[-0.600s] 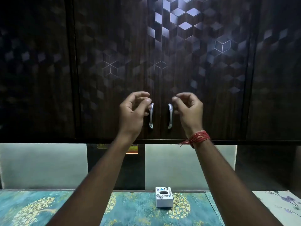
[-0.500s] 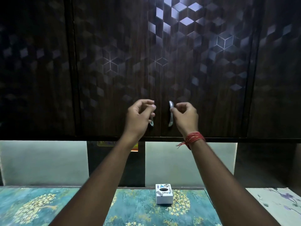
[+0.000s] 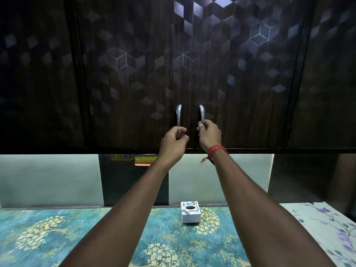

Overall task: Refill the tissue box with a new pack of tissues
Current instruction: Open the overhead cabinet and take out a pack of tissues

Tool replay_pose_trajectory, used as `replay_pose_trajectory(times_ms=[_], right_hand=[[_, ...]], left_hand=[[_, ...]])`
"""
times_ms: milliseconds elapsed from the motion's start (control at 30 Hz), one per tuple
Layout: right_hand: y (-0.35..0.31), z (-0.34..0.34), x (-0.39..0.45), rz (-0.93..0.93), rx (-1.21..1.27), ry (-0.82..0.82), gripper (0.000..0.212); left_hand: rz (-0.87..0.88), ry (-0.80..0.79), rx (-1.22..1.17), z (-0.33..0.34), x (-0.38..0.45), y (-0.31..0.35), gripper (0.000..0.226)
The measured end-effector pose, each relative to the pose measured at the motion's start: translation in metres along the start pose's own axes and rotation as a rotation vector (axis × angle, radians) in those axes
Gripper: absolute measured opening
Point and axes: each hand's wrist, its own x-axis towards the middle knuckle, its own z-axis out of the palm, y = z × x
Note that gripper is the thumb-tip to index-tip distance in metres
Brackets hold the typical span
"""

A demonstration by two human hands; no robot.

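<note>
Both arms reach up to a dark cupboard [image 3: 134, 74] with a cube pattern on its doors. The left hand [image 3: 174, 139] curls its fingers round the lower end of the left handle [image 3: 178, 115], thumb tucked under the fingers. The right hand [image 3: 209, 134] grips the lower end of the right handle [image 3: 201, 114] in the same way, its fingertips wrapped over the metal. The two hands sit close side by side, just apart, with the seam between the two doors running up between them. Both doors look shut, flush with one another. A red thread band [image 3: 214, 153] wraps the right wrist, its loose ends hanging toward the left.

Well below the hands, between the two forearms, the tissue box [image 3: 190, 211] stands on the bench [image 3: 57, 237]. The box is white, with a dark round hole in its top and printed labels around the hole; whether tissues are inside cannot be told. The bench below the left arm carries a teal cover with yellow flower clusters. Under the right arm, further right, lies a pale cover [image 3: 327, 228] with purple flowers. Below the cupboard edge, left of the left wrist, a yellow and orange sticker [image 3: 142, 159] shows on a dark panel.
</note>
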Motion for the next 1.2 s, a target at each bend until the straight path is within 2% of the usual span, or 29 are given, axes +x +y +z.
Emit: replay_pose_trajectory(times_ms=[133, 300, 467, 567, 667, 700, 800, 833, 933, 1100, 1200], right_hand=[[0.002, -0.008, -0.019, -0.048, 0.063, 0.117, 0.025], [0.009, -0.048, -0.07, -0.195, 0.118, 0.275, 0.024], [0.006, -0.113, -0.12, -0.222, 0.23, 0.505, 0.031], [0.013, -0.174, -0.141, -0.275, 0.217, 0.551, 0.032], [0.028, -0.238, -0.153, -0.191, 0.214, 0.521, 0.054], [0.035, -0.259, -0.155, -0.162, 0.225, 0.506, 0.054], [0.043, -0.322, -0.159, -0.081, 0.272, 0.465, 0.029], [0.048, -0.34, -0.158, -0.046, 0.274, 0.46, 0.03], [0.064, -0.385, -0.158, 0.078, 0.257, 0.428, 0.041], [0.086, -0.427, -0.157, 0.175, 0.032, 0.229, 0.059], [0.091, -0.439, -0.151, 0.184, 0.046, 0.205, 0.053]], left_hand=[[0.025, -0.005, 0.004, 0.005, -0.001, 0.0, 0.028], [0.042, 0.057, -0.252, 0.025, -0.021, 0.013, 0.027], [0.147, -0.189, -0.537, 0.081, -0.076, 0.051, 0.026], [0.246, -0.286, -0.618, 0.121, -0.111, 0.077, 0.03], [0.385, -0.388, -0.524, 0.164, -0.137, 0.101, 0.037], [0.414, -0.41, -0.465, 0.181, -0.144, 0.109, 0.041], [0.505, -0.415, -0.184, 0.234, -0.174, 0.136, 0.063], [0.529, -0.435, -0.083, 0.25, -0.184, 0.144, 0.071], [0.478, -0.543, 0.106, 0.283, -0.203, 0.165, 0.085], [0.424, -0.656, 0.281, 0.302, -0.205, 0.191, 0.093], [0.433, -0.681, 0.355, 0.308, -0.199, 0.198, 0.09]])
